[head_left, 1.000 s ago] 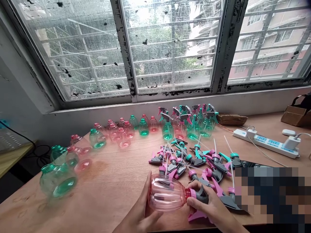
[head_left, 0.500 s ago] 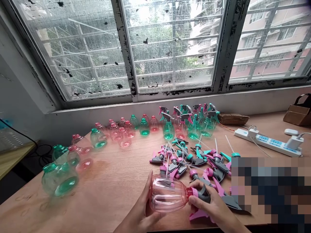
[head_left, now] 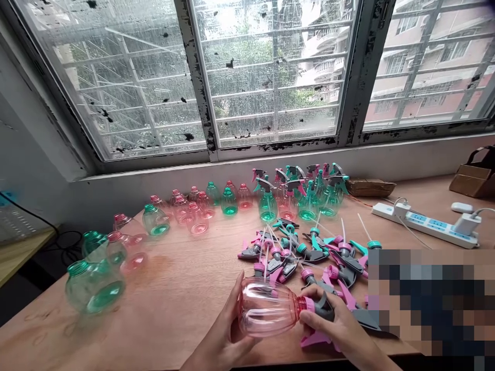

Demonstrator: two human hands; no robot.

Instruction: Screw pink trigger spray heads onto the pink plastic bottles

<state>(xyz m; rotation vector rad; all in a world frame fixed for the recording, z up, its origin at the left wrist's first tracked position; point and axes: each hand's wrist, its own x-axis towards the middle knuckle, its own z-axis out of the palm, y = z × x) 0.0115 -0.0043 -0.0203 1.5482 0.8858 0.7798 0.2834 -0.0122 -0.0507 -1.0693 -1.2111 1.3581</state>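
A clear pink spray bottle (head_left: 268, 308) lies on its side in the air above the front of the table, its neck pointing right. My left hand (head_left: 228, 324) is wrapped around its base end. At the neck, my right hand (head_left: 334, 319) grips the pink collar of a grey and pink spray head (head_left: 323, 307) that sits on the bottle's mouth. Whether the thread is fully engaged I cannot tell. Just beyond the bottle lies a pile of loose pink, teal and grey spray heads (head_left: 288, 269) with thin white tubes.
Open pink and green bottles (head_left: 95, 286) stand along the left and back of the table. Several bottles with spray heads (head_left: 268, 203) are grouped at the back middle. A power strip (head_left: 425, 225), a flat brown package (head_left: 371, 187) and a cardboard box (head_left: 474, 178) are at the right.
Both hands keep their hold on the bottle and spray head, almost in the same place. The view has shifted very slightly.
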